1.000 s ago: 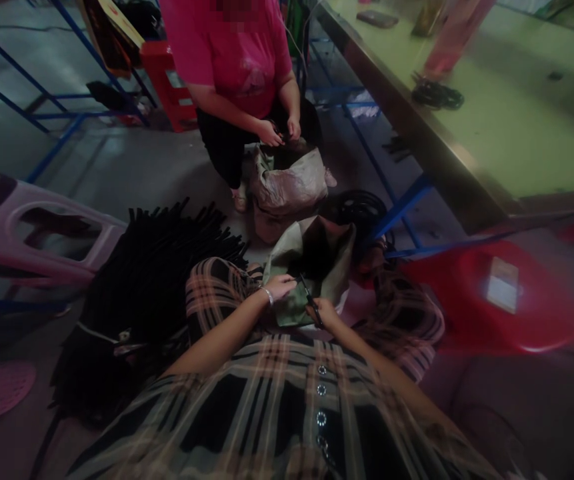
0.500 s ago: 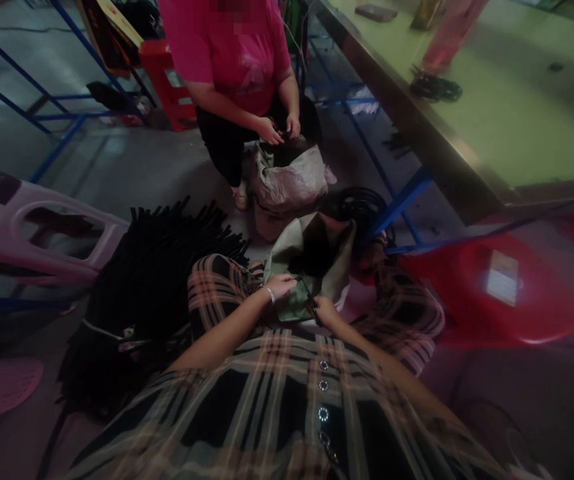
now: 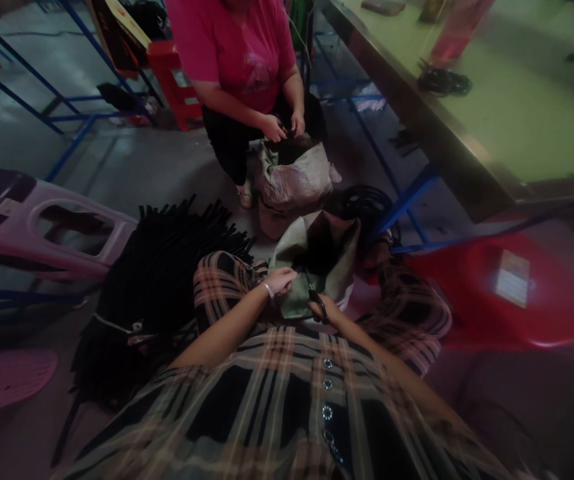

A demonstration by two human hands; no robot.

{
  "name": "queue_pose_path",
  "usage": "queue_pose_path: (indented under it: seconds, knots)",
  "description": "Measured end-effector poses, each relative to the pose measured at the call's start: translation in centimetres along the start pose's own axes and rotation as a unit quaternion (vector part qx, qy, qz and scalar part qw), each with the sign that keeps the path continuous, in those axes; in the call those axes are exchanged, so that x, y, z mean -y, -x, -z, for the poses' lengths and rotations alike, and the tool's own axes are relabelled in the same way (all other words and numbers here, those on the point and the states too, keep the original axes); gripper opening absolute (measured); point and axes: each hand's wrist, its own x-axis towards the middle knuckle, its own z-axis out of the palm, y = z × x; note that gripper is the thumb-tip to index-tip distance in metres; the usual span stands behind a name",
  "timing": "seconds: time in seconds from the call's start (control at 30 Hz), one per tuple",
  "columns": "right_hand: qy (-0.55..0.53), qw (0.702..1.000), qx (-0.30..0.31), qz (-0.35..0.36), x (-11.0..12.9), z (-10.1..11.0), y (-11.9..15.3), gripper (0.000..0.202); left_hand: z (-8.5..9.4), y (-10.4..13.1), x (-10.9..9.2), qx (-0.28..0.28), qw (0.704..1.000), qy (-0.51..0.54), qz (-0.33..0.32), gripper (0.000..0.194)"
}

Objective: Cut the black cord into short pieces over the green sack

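Observation:
An open pale sack with a dark inside stands between my knees. Over its near left edge is my left hand, a bracelet at the wrist; its fingers are pinched together on something too small and dark to make out. My right hand is closed round the handles of small dark scissors, whose tips point up and left toward the sack opening. A short gap separates the blades from my left fingers. To the left lies a large bundle of black strips, tied with a pale cord.
Across from me a person in a pink shirt holds something dark over another sack. A purple stool stands left, a red stool right. The metal-edged table juts in at upper right, with blue legs.
The scissors have tilted more upright and moved a little away from my left fingers. The whole view has shifted slightly, so the surroundings appear further right.

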Motion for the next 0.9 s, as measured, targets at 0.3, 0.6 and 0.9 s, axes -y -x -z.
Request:
queue_pose_path:
  seconds: [0.3,0.6,0.9]
  knots:
    - [0.042,0.998,0.047,0.006,1.0,0.2,0.2,0.012,-1.2,0.8,-0.6,-0.003,0.999,-0.037,-0.020,0.015]
    - [0.054,0.998,0.036,-0.001,-0.7,0.1,-0.7,0.009,-1.6,0.3,0.6,0.006,0.990,-0.125,-0.069,0.022]
    - [-0.034,0.998,-0.023,-0.045,-1.4,-0.8,-0.4,0.010,0.8,1.0,0.3,-0.065,0.927,-0.339,-0.145,0.015]
